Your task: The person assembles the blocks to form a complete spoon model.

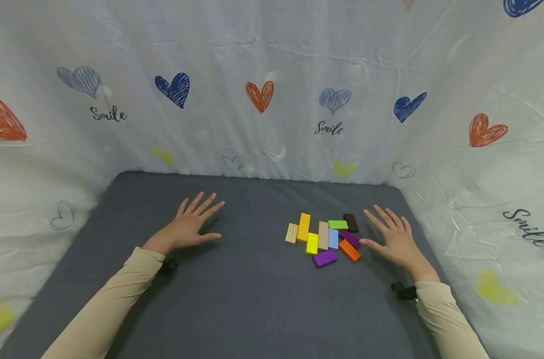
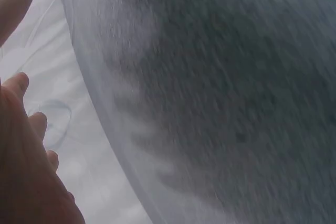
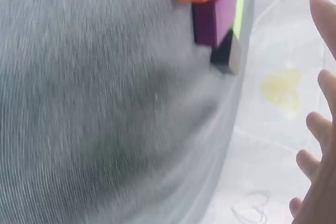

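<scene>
Several coloured blocks lie in a loose cluster right of centre in the head view. Among them are a striped wooden block (image 1: 292, 233), an amber block (image 1: 303, 227), a yellow block (image 1: 312, 244), a tan block (image 1: 323, 235), a blue block (image 1: 333, 239), a green block (image 1: 338, 225), a black block (image 1: 350, 223), an orange block (image 1: 350, 250) and two purple ones, the front purple block (image 1: 324, 259) nearest me. My right hand (image 1: 395, 242) hovers just right of the cluster, fingers spread, holding nothing. Well left of the blocks, my left hand (image 1: 187, 227) is spread over the table, also holding nothing.
A dark grey cloth covers the table (image 1: 254, 299). White curtain (image 1: 290, 50) with printed hearts stands behind it and along both sides. Black straps (image 1: 404, 291) sit at the wrists, below beige sleeves (image 1: 115, 299).
</scene>
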Available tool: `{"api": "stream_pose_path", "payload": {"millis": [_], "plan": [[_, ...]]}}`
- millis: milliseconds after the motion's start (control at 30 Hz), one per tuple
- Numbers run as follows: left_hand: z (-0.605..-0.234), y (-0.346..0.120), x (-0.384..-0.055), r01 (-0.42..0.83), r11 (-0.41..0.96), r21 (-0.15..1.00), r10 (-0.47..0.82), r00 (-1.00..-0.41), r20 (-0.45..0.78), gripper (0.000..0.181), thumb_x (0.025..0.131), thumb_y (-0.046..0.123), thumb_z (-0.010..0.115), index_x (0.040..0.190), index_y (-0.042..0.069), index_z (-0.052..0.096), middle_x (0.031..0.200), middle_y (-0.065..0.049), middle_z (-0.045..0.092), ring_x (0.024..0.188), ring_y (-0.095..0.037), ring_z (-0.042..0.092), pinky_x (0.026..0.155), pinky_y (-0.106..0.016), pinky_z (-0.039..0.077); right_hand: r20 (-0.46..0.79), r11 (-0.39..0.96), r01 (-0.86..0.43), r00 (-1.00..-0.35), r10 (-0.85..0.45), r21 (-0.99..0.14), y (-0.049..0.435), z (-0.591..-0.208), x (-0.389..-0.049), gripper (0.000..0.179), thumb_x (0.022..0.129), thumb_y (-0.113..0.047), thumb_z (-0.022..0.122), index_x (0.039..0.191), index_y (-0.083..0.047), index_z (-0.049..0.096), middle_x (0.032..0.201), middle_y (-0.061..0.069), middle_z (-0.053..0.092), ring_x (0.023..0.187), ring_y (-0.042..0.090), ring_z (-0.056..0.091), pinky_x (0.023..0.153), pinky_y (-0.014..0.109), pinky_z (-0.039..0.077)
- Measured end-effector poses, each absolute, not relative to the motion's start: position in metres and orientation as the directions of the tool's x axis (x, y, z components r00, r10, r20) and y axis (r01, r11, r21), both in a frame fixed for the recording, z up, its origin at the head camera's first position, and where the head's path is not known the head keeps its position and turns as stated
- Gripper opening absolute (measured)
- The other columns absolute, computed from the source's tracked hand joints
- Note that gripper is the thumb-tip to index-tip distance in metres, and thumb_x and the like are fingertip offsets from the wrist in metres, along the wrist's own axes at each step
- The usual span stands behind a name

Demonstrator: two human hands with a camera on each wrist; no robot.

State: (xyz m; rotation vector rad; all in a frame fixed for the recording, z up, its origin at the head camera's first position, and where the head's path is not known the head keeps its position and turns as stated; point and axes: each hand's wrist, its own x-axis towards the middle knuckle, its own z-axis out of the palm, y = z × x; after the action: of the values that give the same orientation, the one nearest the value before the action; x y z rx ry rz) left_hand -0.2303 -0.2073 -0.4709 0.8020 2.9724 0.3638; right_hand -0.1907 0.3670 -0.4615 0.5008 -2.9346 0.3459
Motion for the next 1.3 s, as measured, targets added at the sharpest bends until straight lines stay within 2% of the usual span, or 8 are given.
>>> {"api": "stream_pose_path", "payload": {"millis": [467, 967, 1100, 1300], "plan": [[-0.479, -0.153, -0.235, 0.6, 0.753, 0.269, 0.614, -0.788, 0.041, 0.086, 0.089, 0.061, 0.061, 0.159, 0.028, 0.023, 0.168, -0.009, 0.015, 0.154, -0.043, 0.008, 0.119, -0.071, 0.006, 0.143, 0.887, -0.407, -0.912, -0.384, -0.218, 0.322, -0.478, -0.203, 0.085, 0.084, -0.052, 0.071, 0.156, -0.025, 0.034, 0.161, 0.012, 0.032, 0.147, 0.043, 0.024, 0.114, 0.072, 0.012], [-0.488, -0.11, -0.235, 0.666, 0.702, 0.251, 0.695, -0.718, -0.038, 0.083, 0.092, 0.066, 0.052, 0.159, 0.03, 0.019, 0.169, -0.003, 0.01, 0.156, -0.038, 0.004, 0.121, -0.068, 0.006, 0.076, 0.886, -0.411, -0.911, -0.405, -0.215, 0.296, -0.487, -0.21, 0.086, 0.083, -0.062, 0.068, 0.154, -0.024, 0.037, 0.16, 0.01, 0.036, 0.147, 0.04, 0.027, 0.115, 0.071, 0.015], [-0.489, -0.098, -0.235, 0.679, 0.695, 0.238, 0.709, -0.702, -0.065, 0.083, 0.092, 0.068, 0.049, 0.16, 0.034, 0.015, 0.169, 0.0, 0.007, 0.157, -0.034, 0.0, 0.122, -0.066, 0.004, 0.087, 0.88, -0.418, -0.908, -0.409, -0.224, 0.29, -0.49, -0.212, 0.085, 0.083, -0.061, 0.068, 0.153, -0.023, 0.039, 0.158, 0.01, 0.039, 0.146, 0.039, 0.03, 0.115, 0.071, 0.016], [-0.49, -0.081, -0.233, 0.704, 0.664, 0.251, 0.738, -0.67, -0.076, 0.083, 0.092, 0.068, 0.05, 0.159, 0.033, 0.017, 0.169, 0.001, 0.006, 0.157, -0.033, -0.001, 0.122, -0.066, 0.005, 0.124, 0.868, -0.441, -0.898, -0.423, -0.231, 0.286, -0.495, -0.213, 0.084, 0.082, -0.061, 0.069, 0.151, -0.021, 0.044, 0.155, 0.009, 0.043, 0.144, 0.038, 0.033, 0.113, 0.071, 0.018]]}}
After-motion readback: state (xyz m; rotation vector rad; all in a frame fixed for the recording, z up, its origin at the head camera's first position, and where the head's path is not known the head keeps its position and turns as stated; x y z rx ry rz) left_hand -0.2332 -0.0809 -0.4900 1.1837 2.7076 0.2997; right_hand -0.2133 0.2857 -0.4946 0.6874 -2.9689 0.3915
